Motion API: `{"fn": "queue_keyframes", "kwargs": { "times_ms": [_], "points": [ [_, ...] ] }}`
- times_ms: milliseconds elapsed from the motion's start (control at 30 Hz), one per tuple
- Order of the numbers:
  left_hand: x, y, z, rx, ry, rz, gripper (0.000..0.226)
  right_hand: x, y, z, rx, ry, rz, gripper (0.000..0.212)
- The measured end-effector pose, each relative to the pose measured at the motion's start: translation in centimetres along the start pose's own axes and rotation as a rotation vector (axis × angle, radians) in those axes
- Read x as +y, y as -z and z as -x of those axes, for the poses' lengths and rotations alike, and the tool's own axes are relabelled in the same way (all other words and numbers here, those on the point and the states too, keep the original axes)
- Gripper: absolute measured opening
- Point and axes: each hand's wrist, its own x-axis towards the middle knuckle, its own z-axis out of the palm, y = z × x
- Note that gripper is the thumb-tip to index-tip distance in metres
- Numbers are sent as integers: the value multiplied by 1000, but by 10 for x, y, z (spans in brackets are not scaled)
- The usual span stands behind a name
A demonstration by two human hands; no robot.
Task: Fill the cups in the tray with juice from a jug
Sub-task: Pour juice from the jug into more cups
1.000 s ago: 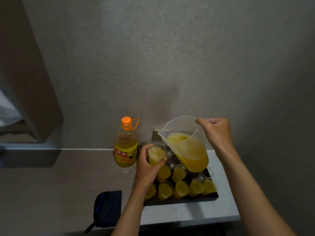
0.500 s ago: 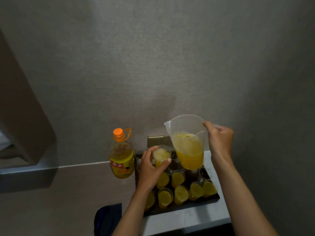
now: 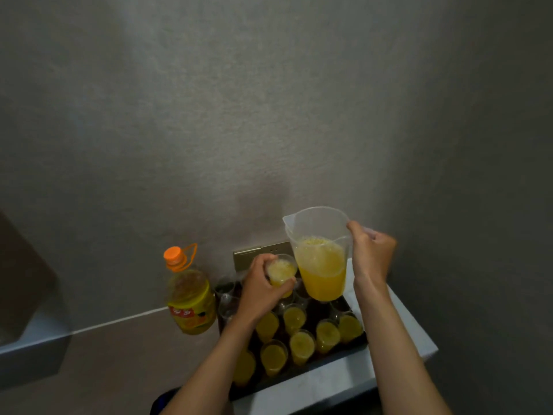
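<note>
- Lying at the bottom edge, nearest the camera, a dark pouch (image 3: 163, 401) with a blue trim shows only in part, beside the left forearm.
- A pale surface (image 3: 329, 381) carries a dark tray (image 3: 299, 381) whose near rim runs along its front edge.
- On the tray stand clear cups; the filled cups (image 3: 300, 344) in the near rows hold yellow juice almost to the brim and stand close together.
- Toward the tray's far left corner a few empty cups (image 3: 229, 307) stand, see-through and hard to count.
- The left hand (image 3: 260, 290) reaches over the tray and grips one raised cup (image 3: 280, 272), fingers and thumb curled round its wall; that cup holds frothy juice and is lifted above the others.
- Just right of that cup, the right hand (image 3: 369, 254) grips the handle of a clear plastic jug (image 3: 318, 253), fingers wrapped round it.
- The jug is held roughly upright above the tray's far side, its spout pointing left toward the raised cup; juice with foam on top fills its lower half.
- Left of the tray, just beside it, a juice bottle (image 3: 190, 301) with an orange cap and a yellow label stands on a darker ledge.
- Behind the tray a metal wall plate (image 3: 254, 254) sits low on the grey textured wall (image 3: 269, 115).
</note>
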Motion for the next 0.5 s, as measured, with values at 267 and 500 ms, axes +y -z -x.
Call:
{"fn": "queue_keyframes", "kwargs": {
  "times_ms": [267, 500],
  "points": [
    [23, -17, -32, -220, 8, -185, 53, 6, 20, -17, 93, -1, -45, 54],
    [27, -39, -62, -379, -10, -283, 75, 18, 35, -31, 118, -9, -25, 32]
  ]
}}
